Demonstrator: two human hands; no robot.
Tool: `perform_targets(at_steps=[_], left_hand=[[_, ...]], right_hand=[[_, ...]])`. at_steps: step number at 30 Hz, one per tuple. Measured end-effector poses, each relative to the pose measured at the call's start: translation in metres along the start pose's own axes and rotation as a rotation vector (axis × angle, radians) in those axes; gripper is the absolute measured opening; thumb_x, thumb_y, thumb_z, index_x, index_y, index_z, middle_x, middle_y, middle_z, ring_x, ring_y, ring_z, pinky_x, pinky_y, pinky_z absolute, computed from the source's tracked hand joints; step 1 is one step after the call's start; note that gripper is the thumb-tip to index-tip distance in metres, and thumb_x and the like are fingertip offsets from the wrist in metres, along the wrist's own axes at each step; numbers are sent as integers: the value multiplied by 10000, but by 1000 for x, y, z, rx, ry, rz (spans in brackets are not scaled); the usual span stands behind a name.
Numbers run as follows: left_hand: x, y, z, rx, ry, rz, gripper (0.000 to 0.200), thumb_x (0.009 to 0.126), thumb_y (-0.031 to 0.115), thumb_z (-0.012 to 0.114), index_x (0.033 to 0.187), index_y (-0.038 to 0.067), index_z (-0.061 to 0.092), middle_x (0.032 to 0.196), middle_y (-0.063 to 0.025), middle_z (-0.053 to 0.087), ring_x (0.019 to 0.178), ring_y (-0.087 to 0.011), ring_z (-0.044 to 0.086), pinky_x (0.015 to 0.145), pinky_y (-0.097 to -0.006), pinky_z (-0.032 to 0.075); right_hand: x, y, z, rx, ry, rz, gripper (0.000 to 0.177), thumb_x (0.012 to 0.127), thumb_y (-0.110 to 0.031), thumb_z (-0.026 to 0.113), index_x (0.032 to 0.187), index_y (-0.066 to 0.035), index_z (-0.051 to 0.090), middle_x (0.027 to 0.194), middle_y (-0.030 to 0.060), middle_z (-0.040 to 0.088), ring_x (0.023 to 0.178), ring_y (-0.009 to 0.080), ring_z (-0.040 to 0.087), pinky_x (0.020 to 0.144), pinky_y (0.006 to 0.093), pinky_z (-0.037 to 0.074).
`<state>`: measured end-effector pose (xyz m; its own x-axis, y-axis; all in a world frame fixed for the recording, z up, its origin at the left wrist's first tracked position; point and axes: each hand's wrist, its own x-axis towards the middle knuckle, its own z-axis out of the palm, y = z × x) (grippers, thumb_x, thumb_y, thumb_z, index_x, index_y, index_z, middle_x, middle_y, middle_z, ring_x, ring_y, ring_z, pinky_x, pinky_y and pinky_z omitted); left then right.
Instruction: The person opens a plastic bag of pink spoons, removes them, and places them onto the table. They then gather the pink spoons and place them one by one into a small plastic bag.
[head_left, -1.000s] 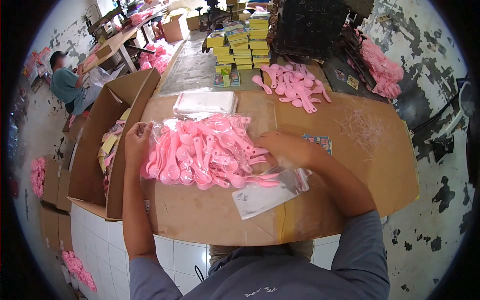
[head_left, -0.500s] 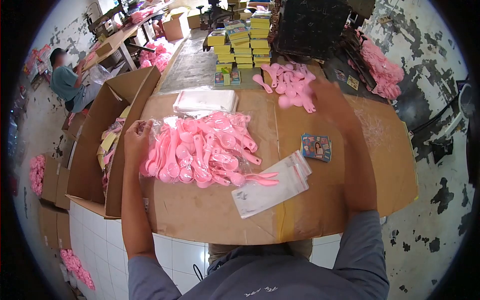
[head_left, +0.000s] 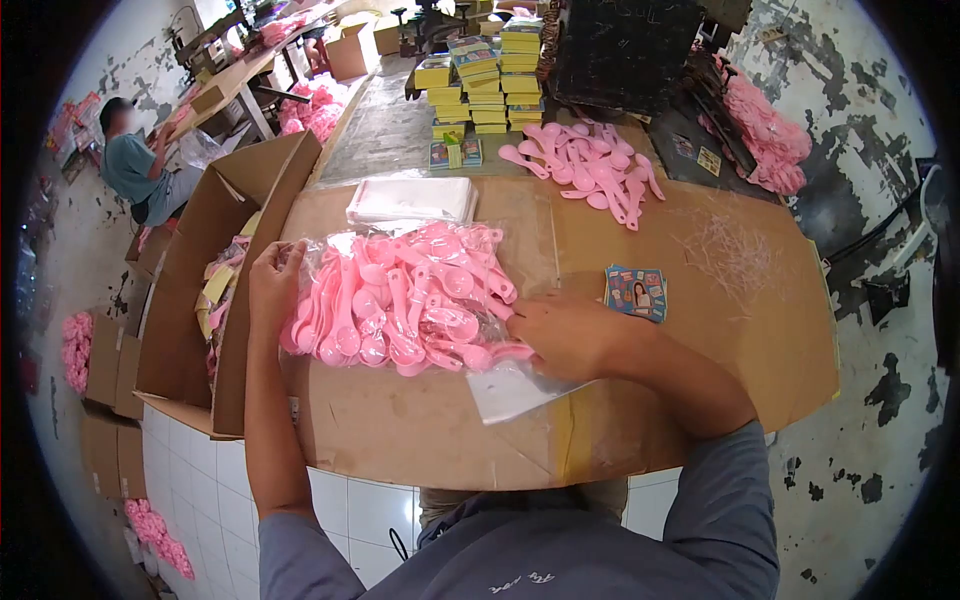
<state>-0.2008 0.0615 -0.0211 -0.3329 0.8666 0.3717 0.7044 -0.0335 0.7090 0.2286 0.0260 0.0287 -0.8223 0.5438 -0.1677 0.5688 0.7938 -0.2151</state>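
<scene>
A clear bag of pink spoons [head_left: 400, 300] lies on the cardboard-covered table. My left hand [head_left: 277, 280] pinches the bag's left edge. My right hand [head_left: 560, 335] is at the bag's right end, by spoon handles that stick out there; its fingertips are partly hidden, so what it grips cannot be told. Under that hand lie flat clear sleeves [head_left: 515, 393], partly covered. A small stack of blue printed cards [head_left: 636, 291] rests to its right. Loose pink spoons [head_left: 585, 165] form a pile farther back.
An open cardboard box [head_left: 180, 310] stands at the left. Behind the bag lies a stack of clear sleeves [head_left: 412, 200]. Yellow-edged card stacks [head_left: 485, 90] stand at the back near a dark box [head_left: 625, 55]. Clear strips [head_left: 735, 255] lie right. A person [head_left: 135, 165] sits far left.
My right hand has come from the loose spoon pile down and left to the bag's right end, over the flat sleeves. The loose spoons are more spread out. My left hand stays put.
</scene>
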Motion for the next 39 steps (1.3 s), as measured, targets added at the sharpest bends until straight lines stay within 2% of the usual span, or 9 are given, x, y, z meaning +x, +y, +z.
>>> perform_targets(at_steps=[7,9,11,14,17,19,21,36,39], left_hand=[[3,-4,-1,-2,-15,-36,389,971,328,703,1022,-57,720,899,-164,743,829,-202,694,776,-348,527],[0,2,-2,4,-9,-47,390,970,328,704,1018,-58,720,891,-165,741,827,-203,694,773,-347,526],[3,-5,-1,12,-7,-38,387,969,326,706,1017,-58,719,890,-170,740,826,-205,695,771,-348,527],[3,-8,0,14,-15,-42,382,967,321,709,1019,-57,720,894,-175,741,826,-206,696,768,-349,529],[3,-7,0,7,-10,-37,374,965,314,711,1022,-56,720,894,-173,741,820,-203,694,764,-347,529],[2,-5,1,-3,-4,-26,372,965,311,712,1020,-56,720,888,-169,741,813,-199,691,761,-345,529],[0,0,0,-14,7,-11,371,965,311,711,1016,-57,720,877,-164,739,807,-194,687,759,-343,528],[0,4,-2,33,-17,-19,409,968,342,707,1028,-62,722,905,-173,752,830,-210,711,768,-350,537],[0,3,-2,44,-18,-15,411,968,343,707,1030,-63,723,903,-169,753,830,-215,713,773,-351,540]], right_hand=[[-21,26,-35,248,63,1,215,878,-155,645,1026,-5,683,1020,178,692,977,365,651,890,471,513],[-30,43,-67,169,-87,170,226,890,-167,644,1045,-12,698,1014,185,701,918,371,655,831,464,525],[-44,72,-69,83,193,342,259,902,-193,651,1088,-19,696,1026,188,698,928,373,648,839,458,518],[-31,107,-54,-560,865,329,278,910,-224,668,1102,-25,693,1035,177,692,961,377,651,854,468,517],[-11,93,-37,-220,920,180,344,917,-266,678,1170,-34,666,1079,164,676,1024,376,636,892,466,507],[6,60,-34,215,460,264,384,921,-340,682,1144,-28,668,1139,182,657,1067,375,635,919,460,511],[20,34,-20,274,379,208,378,930,-353,673,1119,-27,661,1116,190,659,1071,383,638,923,465,512],[0,66,-38,190,324,128,238,961,-199,617,1140,-44,632,978,187,658,948,362,637,858,450,494],[-24,76,-69,334,176,331,250,948,-194,631,1146,-42,635,950,176,652,927,345,637,845,447,487]])
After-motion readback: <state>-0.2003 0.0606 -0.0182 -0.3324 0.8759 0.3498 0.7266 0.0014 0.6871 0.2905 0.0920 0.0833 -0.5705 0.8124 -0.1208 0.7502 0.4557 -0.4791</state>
